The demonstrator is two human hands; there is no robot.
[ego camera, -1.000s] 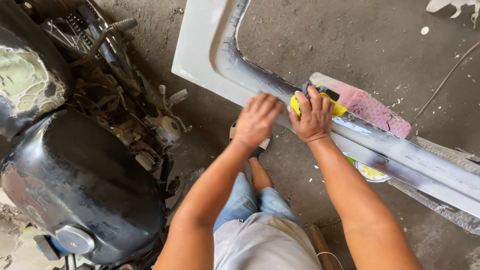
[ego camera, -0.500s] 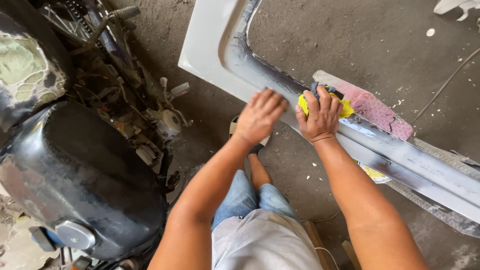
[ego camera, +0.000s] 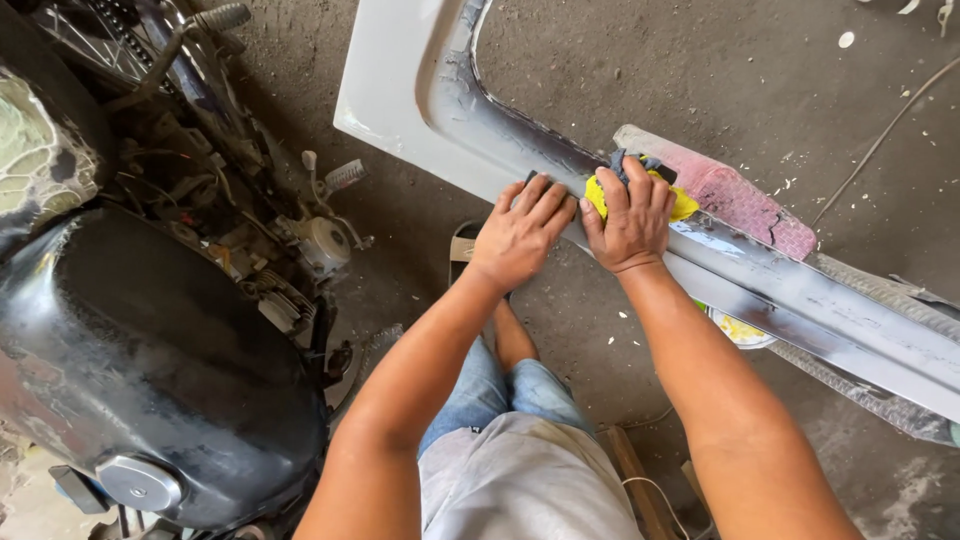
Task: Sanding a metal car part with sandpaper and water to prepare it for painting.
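A long white panel [ego camera: 400, 80] with a grey sanded channel lies across the dirt floor. My right hand [ego camera: 630, 215] presses a yellow sponge with a dark sanding sheet [ego camera: 640, 180] onto the grey strip. Just left of it, my left hand [ego camera: 520, 235] lies flat on the panel's edge with its fingers spread, holding nothing.
A black motorcycle with its fuel tank [ego camera: 150, 370] and engine stands close on the left. A pink slab [ego camera: 730, 195] lies behind the panel. A small bowl with yellow contents [ego camera: 740, 330] sits under the panel. My knees are below, one sandal by the panel.
Both hands stay together on the grey strip. They have slid a little further left along the panel with the sponge.
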